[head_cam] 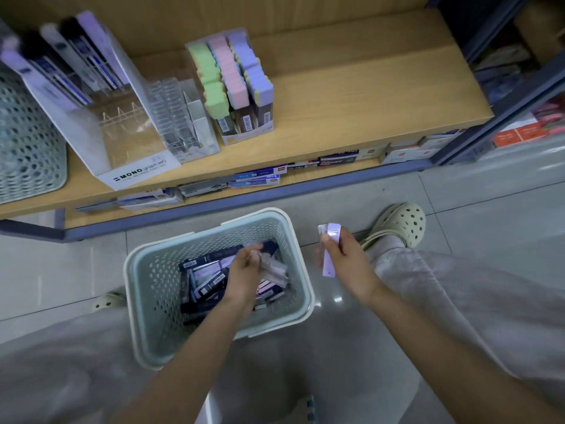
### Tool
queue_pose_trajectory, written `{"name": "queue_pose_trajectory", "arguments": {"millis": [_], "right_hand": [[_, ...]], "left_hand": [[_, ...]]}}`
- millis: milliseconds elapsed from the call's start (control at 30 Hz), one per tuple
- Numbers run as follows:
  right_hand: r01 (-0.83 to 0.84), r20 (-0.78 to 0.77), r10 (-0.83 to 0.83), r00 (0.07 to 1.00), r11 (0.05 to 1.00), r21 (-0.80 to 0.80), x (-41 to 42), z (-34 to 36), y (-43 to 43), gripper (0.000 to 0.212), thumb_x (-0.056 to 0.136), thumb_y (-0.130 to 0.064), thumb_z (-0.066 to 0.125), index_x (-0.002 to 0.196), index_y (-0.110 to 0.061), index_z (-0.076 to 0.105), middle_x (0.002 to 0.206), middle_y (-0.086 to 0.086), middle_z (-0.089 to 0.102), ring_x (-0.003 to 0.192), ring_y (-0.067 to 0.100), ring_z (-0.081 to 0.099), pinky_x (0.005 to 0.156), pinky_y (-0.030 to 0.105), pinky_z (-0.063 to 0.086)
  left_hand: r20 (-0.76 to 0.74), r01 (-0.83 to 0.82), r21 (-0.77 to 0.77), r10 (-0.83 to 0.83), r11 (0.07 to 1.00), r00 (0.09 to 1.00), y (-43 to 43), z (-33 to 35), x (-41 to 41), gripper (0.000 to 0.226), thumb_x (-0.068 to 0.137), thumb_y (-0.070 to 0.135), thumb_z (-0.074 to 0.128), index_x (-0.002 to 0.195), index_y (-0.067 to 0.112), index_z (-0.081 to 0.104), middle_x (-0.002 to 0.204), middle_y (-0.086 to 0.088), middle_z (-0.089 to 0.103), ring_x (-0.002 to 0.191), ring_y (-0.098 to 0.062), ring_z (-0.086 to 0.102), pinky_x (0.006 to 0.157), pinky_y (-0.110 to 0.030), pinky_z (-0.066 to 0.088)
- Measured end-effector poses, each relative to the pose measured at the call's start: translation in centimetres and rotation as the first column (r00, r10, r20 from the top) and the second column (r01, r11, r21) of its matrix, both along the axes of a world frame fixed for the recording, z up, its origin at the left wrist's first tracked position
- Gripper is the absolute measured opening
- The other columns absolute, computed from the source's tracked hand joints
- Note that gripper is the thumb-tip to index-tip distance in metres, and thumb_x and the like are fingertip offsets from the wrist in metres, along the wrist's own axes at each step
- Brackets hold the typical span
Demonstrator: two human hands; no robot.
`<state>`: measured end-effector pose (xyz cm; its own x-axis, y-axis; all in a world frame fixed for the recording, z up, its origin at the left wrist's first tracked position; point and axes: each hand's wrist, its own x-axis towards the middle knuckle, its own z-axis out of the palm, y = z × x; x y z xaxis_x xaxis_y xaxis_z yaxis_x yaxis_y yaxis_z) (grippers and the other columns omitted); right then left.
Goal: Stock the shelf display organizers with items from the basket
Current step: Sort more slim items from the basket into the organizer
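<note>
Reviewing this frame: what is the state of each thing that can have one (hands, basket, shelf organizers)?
Pale green perforated plastic basket: on the floor, part-filled with dark packets.
Left hand: in the basket, gripping blurred clear packets.
Right hand: holding slim lilac packets, beside the basket.
White cardboard MONO display organizer: pen packs at back, front empty.
Clear acrylic slotted organizer: looks empty.

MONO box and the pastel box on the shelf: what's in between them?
A clear organizer stands between them on the shelf, as the head view shows.
</note>
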<state>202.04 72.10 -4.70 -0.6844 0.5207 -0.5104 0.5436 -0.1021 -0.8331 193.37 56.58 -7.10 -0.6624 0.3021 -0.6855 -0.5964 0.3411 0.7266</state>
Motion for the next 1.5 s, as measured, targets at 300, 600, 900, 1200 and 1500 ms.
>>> {"name": "queue_pose_trajectory", "arguments": {"millis": [300,600,900,1200,1500], "right_hand": [[-0.176,0.013,0.177,0.984,0.984,-0.023,-0.1,4.0,-3.4,0.01,0.101,-0.015,0.037,0.098,-0.01,0.045,0.089,0.009,0.056,0.078,0.021,0.06,0.073,0.026,0.049],[-0.156,-0.033,0.154,0.987,0.984,-0.083,-1.2,7.7,-5.2,0.022,0.096,-0.01,0.05,0.111,0.006,0.05,0.078,0.009,0.062,0.052,0.007,0.061,0.05,0.017,0.049],[-0.049,-0.152,0.043,0.987,0.998,-0.033,-1.5,11.2,-6.5,0.01,0.096,-0.008,0.049,0.1,-0.007,0.041,0.076,0.005,0.056,0.057,0.007,0.057,0.05,0.012,0.047],[-0.194,-0.201,0.186,0.962,0.981,-0.018,-2.5,13.5,-9.1,0.02,0.095,-0.011,0.051,0.114,-0.006,0.046,0.075,0.003,0.062,0.056,0.002,0.061,0.055,0.011,0.047],[-0.313,-0.255,0.316,0.914,0.948,0.055,-5.3,16.3,-11.2,0.012,0.098,-0.019,0.045,0.102,-0.014,0.056,0.084,-0.004,0.061,0.058,0.001,0.06,0.058,0.016,0.049]], "left_hand": [[0.192,-0.414,0.222,0.377,0.883,0.906,1.5,6.1,0.6,0.023,0.102,0.003,0.028,0.106,0.006,0.051,0.088,-0.008,0.057,0.079,-0.015,0.055,0.09,-0.031,0.047],[0.018,-0.405,0.347,0.426,0.846,0.904,0.1,9.7,1.9,0.021,0.102,0.006,0.031,0.103,0.011,0.051,0.085,-0.006,0.057,0.072,-0.014,0.054,0.062,-0.019,0.05],[0.062,-0.604,0.478,0.662,0.637,0.747,-3.3,14.9,-1.8,0.021,0.102,0.006,0.033,0.106,0.016,0.051,0.072,-0.005,0.052,0.061,-0.012,0.058,0.066,-0.027,0.055],[-0.28,-0.151,0.303,0.239,0.941,0.93,-4.2,16.2,1.3,0.016,0.098,0.027,0.044,0.099,0.011,0.045,0.073,-0.004,0.052,0.045,-0.009,0.043,0.045,-0.019,0.038],[-0.288,-0.143,0.286,0.227,0.948,0.93,-7.7,18.8,-1.4,0.01,0.101,0.012,0.036,0.094,0.013,0.043,0.064,-0.005,0.044,0.043,-0.011,0.045,0.043,-0.02,0.042]]}}
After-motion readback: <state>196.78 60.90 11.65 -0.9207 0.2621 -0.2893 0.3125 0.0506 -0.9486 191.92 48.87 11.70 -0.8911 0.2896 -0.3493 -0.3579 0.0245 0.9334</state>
